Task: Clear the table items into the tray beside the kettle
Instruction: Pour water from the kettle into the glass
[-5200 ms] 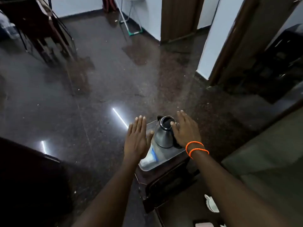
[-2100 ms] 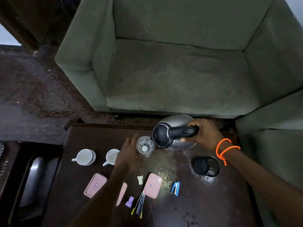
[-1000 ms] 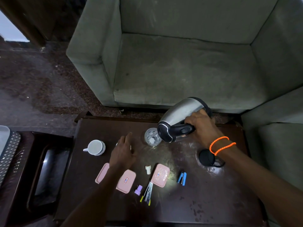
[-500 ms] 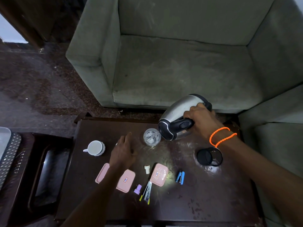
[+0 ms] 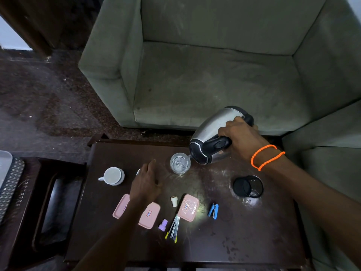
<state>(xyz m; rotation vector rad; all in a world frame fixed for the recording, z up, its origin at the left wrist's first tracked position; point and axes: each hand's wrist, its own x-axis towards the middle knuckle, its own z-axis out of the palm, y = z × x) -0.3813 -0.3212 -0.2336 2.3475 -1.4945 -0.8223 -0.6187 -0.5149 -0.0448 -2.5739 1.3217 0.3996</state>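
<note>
Ahead of you a green sofa [image 5: 214, 75] fills the far view, and the dark table [image 5: 244, 237] sits right against its front. Your right hand [image 5: 242, 137] is clenched round the black handle of the kettle [image 5: 213, 133], which hangs tipped over the table's far edge with its spout at the rim of the glass [image 5: 180, 163]. Your left hand [image 5: 145, 184] lies palm down on the table with fingers loosely spread, gripping nothing; it hides most of a second cup. A white cup [image 5: 112, 176] stands to its left. A black mesh pot [image 5: 248, 186] stands near the right side, well apart from the rest. Three pink lids [image 5: 188, 207] lie along the middle; your forearm crosses two of them. Among them are a blue stapler [image 5: 213, 210], a purple cap [image 5: 163, 224], a small white cap [image 5: 174, 201] and a clear packet [image 5: 173, 228] with yellow tips. At the far left edge, only a corner of a clear tray [image 5: 4, 165] shows.
</note>
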